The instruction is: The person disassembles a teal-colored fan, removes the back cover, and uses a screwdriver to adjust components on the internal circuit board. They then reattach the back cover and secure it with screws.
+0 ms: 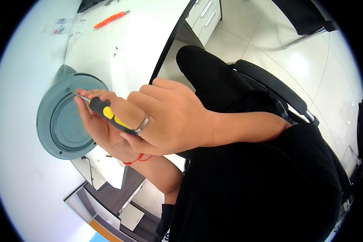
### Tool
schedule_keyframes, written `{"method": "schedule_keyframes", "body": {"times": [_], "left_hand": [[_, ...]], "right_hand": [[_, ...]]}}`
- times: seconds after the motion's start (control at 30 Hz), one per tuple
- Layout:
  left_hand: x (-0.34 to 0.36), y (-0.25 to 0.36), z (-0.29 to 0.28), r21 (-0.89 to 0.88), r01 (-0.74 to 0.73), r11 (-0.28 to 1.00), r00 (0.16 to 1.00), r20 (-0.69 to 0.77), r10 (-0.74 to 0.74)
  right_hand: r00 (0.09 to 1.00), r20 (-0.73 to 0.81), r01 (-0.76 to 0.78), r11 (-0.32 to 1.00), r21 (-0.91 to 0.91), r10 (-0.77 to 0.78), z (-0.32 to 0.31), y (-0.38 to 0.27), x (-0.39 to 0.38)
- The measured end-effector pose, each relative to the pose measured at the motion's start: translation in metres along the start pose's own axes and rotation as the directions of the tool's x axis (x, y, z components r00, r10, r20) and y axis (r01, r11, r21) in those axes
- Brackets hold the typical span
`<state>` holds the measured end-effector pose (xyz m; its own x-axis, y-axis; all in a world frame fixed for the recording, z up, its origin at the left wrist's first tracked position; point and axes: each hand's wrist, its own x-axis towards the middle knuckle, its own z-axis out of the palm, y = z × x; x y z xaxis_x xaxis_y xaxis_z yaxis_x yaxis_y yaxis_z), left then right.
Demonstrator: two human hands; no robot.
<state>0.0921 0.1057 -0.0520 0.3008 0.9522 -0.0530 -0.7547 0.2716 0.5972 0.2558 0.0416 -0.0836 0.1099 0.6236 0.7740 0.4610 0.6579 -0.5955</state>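
My right hand (171, 115), with a ring on one finger, is wrapped round the black-and-yellow handle of a screwdriver (103, 109). Its thin metal shaft points to the upper left. Beneath it is my left hand (103, 131), a red cord bracelet at the wrist. The fingers and thumb of that hand come together around the screwdriver's tip; whatever they pinch there is too small or hidden to make out. Just behind the fingers stands a round grey-green plastic base (52, 125) with ring-shaped ridges, partly covered by my left hand.
On the white table (137, 36) lie an orange ridged stick (111, 19) with a grey tip, a clear plastic bag (70, 26) and several small dark bits (115, 49). A dark cable (91, 171) hangs below the base. A black chair armrest (270, 82) is at my right.
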Motion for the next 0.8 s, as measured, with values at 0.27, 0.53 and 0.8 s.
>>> {"method": "schedule_keyframes", "body": {"times": [0.27,0.53,0.8], "left_hand": [[-0.029,0.027,-0.03,0.844,-0.205,-0.497,-0.194,0.462,0.865],[-0.039,0.073,-0.083,0.931,-0.361,0.044,0.158,0.015,0.987],[-0.037,0.065,-0.096,0.904,-0.416,0.095,0.169,-0.026,0.985]], "right_hand": [[0.984,0.015,-0.175,0.965,0.194,0.175,-0.011,-0.003,0.01],[0.997,0.002,-0.083,0.986,0.143,0.083,0.0,0.008,0.004],[0.961,0.044,-0.275,0.927,0.254,0.272,0.004,0.015,0.006]]}}
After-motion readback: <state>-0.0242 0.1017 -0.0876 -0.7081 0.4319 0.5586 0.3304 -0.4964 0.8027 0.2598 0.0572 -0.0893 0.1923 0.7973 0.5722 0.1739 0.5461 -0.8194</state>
